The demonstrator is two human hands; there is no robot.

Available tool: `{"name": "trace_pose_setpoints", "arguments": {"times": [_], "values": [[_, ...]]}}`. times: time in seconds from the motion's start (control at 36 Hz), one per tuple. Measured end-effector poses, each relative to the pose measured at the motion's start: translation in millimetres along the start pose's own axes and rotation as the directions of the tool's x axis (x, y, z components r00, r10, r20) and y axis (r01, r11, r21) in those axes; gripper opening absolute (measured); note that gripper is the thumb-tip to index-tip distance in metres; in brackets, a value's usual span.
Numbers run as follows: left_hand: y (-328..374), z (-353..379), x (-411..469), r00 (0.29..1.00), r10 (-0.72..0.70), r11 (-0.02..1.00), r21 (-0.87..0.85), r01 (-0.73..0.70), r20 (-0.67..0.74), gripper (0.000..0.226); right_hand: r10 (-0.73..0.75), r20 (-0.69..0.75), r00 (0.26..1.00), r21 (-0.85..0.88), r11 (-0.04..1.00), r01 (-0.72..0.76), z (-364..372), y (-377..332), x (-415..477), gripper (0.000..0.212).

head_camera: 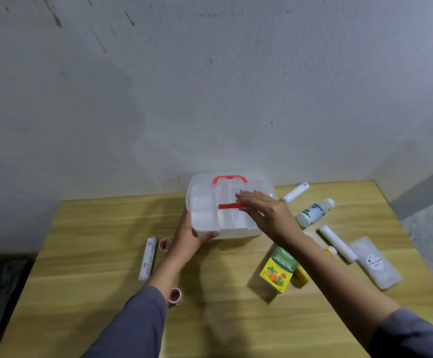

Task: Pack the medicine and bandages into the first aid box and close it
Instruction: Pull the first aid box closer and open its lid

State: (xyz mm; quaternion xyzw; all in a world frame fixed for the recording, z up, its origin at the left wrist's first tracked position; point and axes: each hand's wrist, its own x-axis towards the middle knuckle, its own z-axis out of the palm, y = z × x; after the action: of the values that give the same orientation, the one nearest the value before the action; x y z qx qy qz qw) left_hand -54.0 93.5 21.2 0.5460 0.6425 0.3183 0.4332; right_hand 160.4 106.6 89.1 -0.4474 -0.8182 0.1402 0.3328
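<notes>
The wooden table point(107, 254) carries a translucent first aid box point(210, 202) at its far middle edge, lid on, contents blurred beyond telling. The right hand point(264, 210) lies flat and open on the lid, partly covering the red latch point(228, 205). The left hand point(189, 236) grips the box's near left corner. The print on the green-and-yellow carton point(278, 270) is unreadable. A white bottle point(313, 211) lies to the box's right.
</notes>
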Motion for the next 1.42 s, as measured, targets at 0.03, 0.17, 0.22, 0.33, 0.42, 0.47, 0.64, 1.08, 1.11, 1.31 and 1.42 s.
{"name": "trace_pose_setpoints", "arguments": {"times": [0.03,0.17,0.22,0.33,0.42,0.47,0.64,1.08,1.11,1.31,1.42], "values": [[-1.6,0.0,-1.7,1.0,0.029,1.0,0.002,-0.029,0.01,0.085,0.003,-0.008,1.0,0.017,1.0,-0.003,-5.2,-2.6,6.7,0.034],[-3.5,-2.8,-10.1,0.996,0.06,0.998,0.003,-0.06,0.067,0.105,0.051,-0.098,0.994,0.067,0.997,-0.044,-26.7,-3.7,42.3,0.032],[-2.7,-0.9,-13.5,0.994,0.078,0.997,0.0,-0.078,0.076,0.092,0.095,-0.148,0.984,0.076,0.994,-0.084,-30.0,2.1,54.7,0.026],[-1.2,3.3,-16.6,0.995,0.076,0.996,-0.045,-0.073,0.066,0.084,0.146,-0.202,0.968,0.068,0.989,-0.135,-33.8,14.2,72.0,0.025],[-1.4,5.8,-19.6,0.997,0.037,0.997,-0.064,-0.032,0.074,0.096,0.161,-0.233,0.959,0.035,0.987,-0.158,-35.0,23.7,76.6,0.026],[-1.5,8.4,-21.1,0.997,0.007,0.999,-0.051,-0.004,0.077,0.107,0.181,-0.239,0.954,0.009,0.983,-0.184,-35.2,31.1,76.6,0.026],[-5.7,14.1,-22.9,0.999,-0.007,0.998,-0.062,0.01,0.047,0.108,0.402,-0.372,0.837,0.194,0.915,-0.354,-36.7,49.1,67.1,0.021],[-0.7,24.0,-34.3,0.997,0.051,0.99,-0.128,-0.057,-0.052,0.103,0.693,-0.35,0.631,0.566,0.693,-0.447,-29.1,58.3,71.1,0.023],[-0.3,23.2,-32.9,0.998,0.058,0.99,-0.127,-0.062,-0.039,0.103,0.701,-0.342,0.626,0.562,0.687,-0.462,-29.0,55.8,68.0,0.025],[-1.4,25.0,-32.2,0.997,0.071,0.985,-0.156,-0.073,-0.017,0.104,0.782,-0.339,0.522,0.553,0.615,-0.562,-14.3,32.3,-1.6,0.039],[-5.5,31.1,-33.9,0.999,0.04,0.984,-0.171,-0.043,-0.02,0.107,0.82,-0.348,0.455,0.475,0.573,-0.668,9.8,10.4,-61.5,0.048]]}}
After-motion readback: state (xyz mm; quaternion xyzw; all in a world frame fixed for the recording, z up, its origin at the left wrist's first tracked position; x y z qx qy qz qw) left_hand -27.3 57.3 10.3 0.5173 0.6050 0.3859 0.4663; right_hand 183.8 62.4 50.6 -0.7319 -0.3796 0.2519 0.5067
